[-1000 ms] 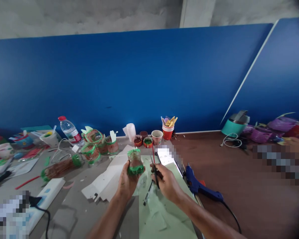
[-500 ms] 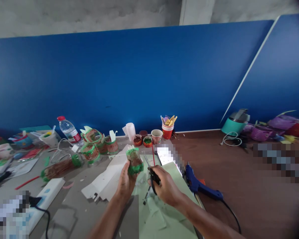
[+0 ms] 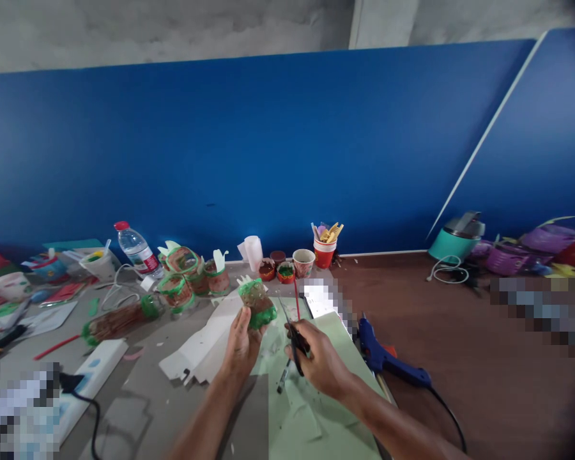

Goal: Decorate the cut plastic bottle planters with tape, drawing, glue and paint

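Between the fingers of my left hand [image 3: 242, 345] is a small clear plastic cup [image 3: 256, 303], painted brown with green edges and tilted to the left. My right hand [image 3: 319, 354] is wrapped round the black handles of a pair of scissors [image 3: 297, 347]. The scissors' thin blades point up and away, a little right of the cup and apart from it. Under both hands lies a pale green sheet [image 3: 316, 409], with a pen [image 3: 283, 375] on it below the scissors. White cut paper [image 3: 196, 348] spreads on the grey table to the left of my left hand.
A blue glue gun [image 3: 388, 358] with its cord lies on the right. Along the blue partition stand painted containers [image 3: 176, 291], a water bottle [image 3: 137, 250], paint cups [image 3: 286, 273] and a red cup of wooden cutlery [image 3: 324, 252]. A white power strip [image 3: 93, 377] lies at left.
The painted cup in my left hand has tipped further to the left. My right hand keeps its hold on the scissors, and the whole view has shifted slightly.
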`<state>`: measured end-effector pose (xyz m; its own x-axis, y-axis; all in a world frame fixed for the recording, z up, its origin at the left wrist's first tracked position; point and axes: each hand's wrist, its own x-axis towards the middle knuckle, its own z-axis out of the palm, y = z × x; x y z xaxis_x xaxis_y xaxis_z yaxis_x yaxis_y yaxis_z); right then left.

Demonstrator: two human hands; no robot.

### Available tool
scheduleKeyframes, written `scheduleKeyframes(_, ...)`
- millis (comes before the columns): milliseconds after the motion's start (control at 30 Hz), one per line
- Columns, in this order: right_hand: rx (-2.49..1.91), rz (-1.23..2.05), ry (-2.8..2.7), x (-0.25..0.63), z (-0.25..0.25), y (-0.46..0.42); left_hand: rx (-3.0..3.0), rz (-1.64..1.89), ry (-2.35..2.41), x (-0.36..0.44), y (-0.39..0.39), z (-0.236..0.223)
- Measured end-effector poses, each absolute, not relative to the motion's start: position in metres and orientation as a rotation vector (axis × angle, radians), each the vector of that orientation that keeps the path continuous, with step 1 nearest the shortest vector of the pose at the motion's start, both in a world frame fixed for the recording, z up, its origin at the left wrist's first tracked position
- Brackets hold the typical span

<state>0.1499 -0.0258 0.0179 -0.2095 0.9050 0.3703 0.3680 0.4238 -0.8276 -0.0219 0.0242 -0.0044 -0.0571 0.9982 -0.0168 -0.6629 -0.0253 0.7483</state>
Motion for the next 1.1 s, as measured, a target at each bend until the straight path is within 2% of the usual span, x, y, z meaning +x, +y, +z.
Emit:
scheduleKeyframes(167, -1.101, 0.753, -1.786, 0.150, 0.018, -0.026, 0.427, 1.490, 0.583, -0.017, 0.021, 0.005)
scheduleKeyframes(600, -1.089, 0.804, -1.761, 0.150, 0.016, -0.026, 0.435, 1.355, 0.534, -0.021, 0.022, 0.005)
scheduleKeyframes(667, -1.050, 0.966, -1.691, 0.149, 0.018, -0.028, 0.418, 1.360, 0.539, -0.021, 0.022, 0.004)
scheduleKeyframes(800, -0.919, 1.575, -1.428, 0.151, 0.025, -0.031, 0.393, 1.397, 0.566, -0.021, 0.023, 0.004)
scheduleKeyframes(867, -0.833, 1.760, -1.357, 0.153, 0.027, -0.032, 0.380, 1.413, 0.573, -0.022, 0.024, 0.005)
scheduleKeyframes(1100, -0.577, 1.893, -1.296, 0.160, 0.027, -0.031, 0.376, 1.399, 0.524, -0.027, 0.026, 0.003)
